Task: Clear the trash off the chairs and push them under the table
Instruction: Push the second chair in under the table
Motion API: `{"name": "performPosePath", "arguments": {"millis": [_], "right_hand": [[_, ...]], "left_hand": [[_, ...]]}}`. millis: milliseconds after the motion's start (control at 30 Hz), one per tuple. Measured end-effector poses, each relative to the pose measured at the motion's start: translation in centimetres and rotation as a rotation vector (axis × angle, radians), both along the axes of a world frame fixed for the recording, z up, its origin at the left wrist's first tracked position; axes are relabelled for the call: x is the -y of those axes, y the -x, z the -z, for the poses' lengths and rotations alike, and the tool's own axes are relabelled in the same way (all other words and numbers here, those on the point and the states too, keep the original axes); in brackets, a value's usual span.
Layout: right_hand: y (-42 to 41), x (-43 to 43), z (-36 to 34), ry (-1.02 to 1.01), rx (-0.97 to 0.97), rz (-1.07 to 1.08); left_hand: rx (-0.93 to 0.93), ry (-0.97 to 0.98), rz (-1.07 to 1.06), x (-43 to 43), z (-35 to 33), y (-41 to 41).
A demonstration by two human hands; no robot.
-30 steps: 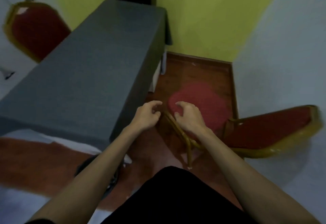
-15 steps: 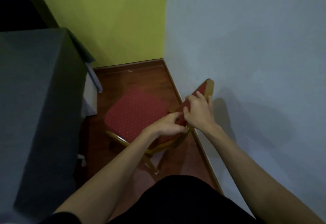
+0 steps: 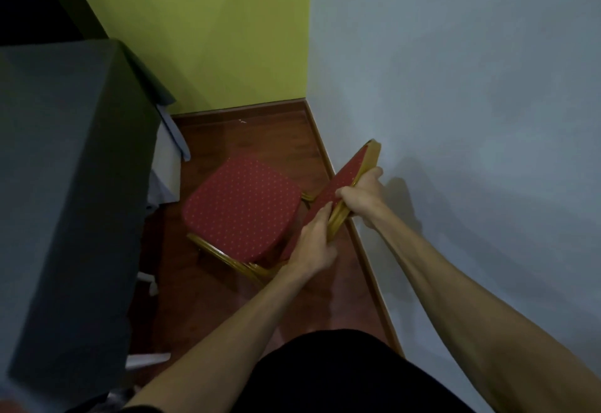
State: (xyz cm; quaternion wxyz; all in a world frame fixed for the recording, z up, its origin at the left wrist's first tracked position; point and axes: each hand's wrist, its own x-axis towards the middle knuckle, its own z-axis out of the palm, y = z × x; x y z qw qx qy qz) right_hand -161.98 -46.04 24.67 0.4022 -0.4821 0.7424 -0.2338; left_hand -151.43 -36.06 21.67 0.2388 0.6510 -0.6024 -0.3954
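While the table (image 3: 65, 165), draped in a dark grey cloth, fills the left side, the chair (image 3: 240, 207) stands on the wooden floor (image 3: 253, 139) between it and the pale wall (image 3: 471, 103), its red dotted seat bare. The left hand (image 3: 313, 246) and right hand (image 3: 361, 196) both grip the chair's gold-framed backrest, fingers wrapped around its edge.
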Motion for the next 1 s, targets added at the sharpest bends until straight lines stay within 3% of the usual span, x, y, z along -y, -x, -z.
{"name": "performPosePath", "arguments": {"millis": [500,800,1000], "right_hand": [[-10.0,8.0,-0.6,-0.044,0.046,-0.294],[-17.7,15.8,-1.5,-0.108,0.091,-0.462],[-20.7,22.2,-2.0,-0.157,0.058,-0.53]], "left_hand": [[-0.004,-0.137,-0.183,5.0,-0.5,-8.1],[-0.052,-0.163,-0.288,11.8,0.4,-14.0],[-0.118,-0.28,-0.355,18.0,0.4,-16.1]]}}
